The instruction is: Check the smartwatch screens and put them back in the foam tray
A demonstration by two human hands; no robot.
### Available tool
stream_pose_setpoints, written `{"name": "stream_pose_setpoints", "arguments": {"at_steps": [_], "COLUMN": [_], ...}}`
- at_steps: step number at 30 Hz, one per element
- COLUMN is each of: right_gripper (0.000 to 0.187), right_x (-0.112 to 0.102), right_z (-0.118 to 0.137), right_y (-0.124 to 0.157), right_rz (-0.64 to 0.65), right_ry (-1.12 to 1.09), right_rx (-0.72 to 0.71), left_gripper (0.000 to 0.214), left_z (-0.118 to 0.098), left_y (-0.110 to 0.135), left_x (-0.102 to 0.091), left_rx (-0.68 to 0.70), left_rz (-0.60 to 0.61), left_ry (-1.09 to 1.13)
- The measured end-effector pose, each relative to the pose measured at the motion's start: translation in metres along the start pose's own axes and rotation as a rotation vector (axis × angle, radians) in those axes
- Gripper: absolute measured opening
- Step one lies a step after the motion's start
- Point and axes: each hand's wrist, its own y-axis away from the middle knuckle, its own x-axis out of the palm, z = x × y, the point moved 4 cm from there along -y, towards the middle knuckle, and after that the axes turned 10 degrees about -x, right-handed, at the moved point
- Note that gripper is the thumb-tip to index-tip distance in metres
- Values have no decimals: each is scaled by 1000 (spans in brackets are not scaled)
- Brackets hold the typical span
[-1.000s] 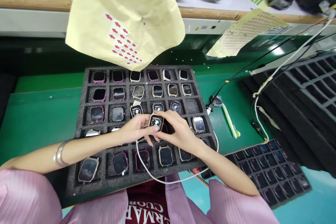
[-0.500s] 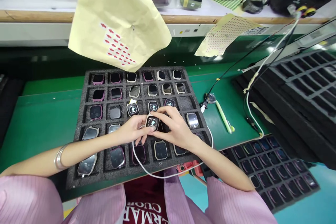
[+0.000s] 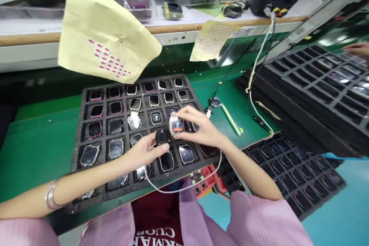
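Note:
My left hand [image 3: 144, 150] pinches a small black charger block [image 3: 162, 137], with a white cable [image 3: 180, 191] looping from it toward my lap and back to the right. Just right of the block, my right hand [image 3: 201, 127] grips a light-framed smartwatch [image 3: 176, 125] by its edges, its screen lit and slightly blurred. Watch and block are apart. Both hands are over a dark foam tray [image 3: 77, 142] whose compartments hold several smartwatches. One lit smartwatch [image 3: 156, 117] lies in its compartment behind the block. My right hand hides some compartments.
A yellow sheet with red arrow stickers [image 3: 108, 34] hangs from the shelf [image 3: 173, 27]. Right of the tray lies a light green stick-like tool [image 3: 230, 119]. Stacked black trays [image 3: 276, 96] stand farther right, near another person's hand [image 3: 359, 49]. A red tray [image 3: 211, 184] shows below the bench.
The smartwatch has come away from my left hand and moved slightly right in my right hand. The black block now shows in my left hand. The view has shifted right.

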Motion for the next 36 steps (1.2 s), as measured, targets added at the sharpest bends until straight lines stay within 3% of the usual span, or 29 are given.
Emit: {"name": "stream_pose_setpoints", "arguments": {"at_steps": [3,7,11,14,17,21,24,26,28,32,36], "right_gripper": [46,40,42,30,37,39,39,40,41,38,40], "right_x": [-32,-41,-46,-46,-39,-37,-36,-29,-10,36,59], "right_z": [-37,-68,-52,-34,-28,-28,-18,-3,13,29,30], "right_y": [14,31,35,36,42,47,39,29,18,2,-6], "right_rz": [-44,76,126,318,481,470,268,91,18,118,174], "right_ry": [191,332,446,509,506,507,380,245,160,214,308], "right_rx": [125,162,147,160,171,181,180,127,38,-80,-120], "left_gripper": [44,38,32,31,33,41,42,40,41,45,33], "left_z": [2,2,4,6,9,10,10,11,12,14,13], "left_y": [1,-1,-1,0,1,2,0,-1,-3,-4,0], "left_x": [1,0,0,-2,-4,-4,-4,-3,-4,-5,-7], "left_rx": [-90,-78,-101,-122,-140,-146,-138,-122,-108,-115,-128], "left_rz": [-14,-27,-10,5,9,29,61,80,91,101,42], "left_ry": [-9,-63,-73,-70,-73,-66,-41,-34,-28,5,-11]}}
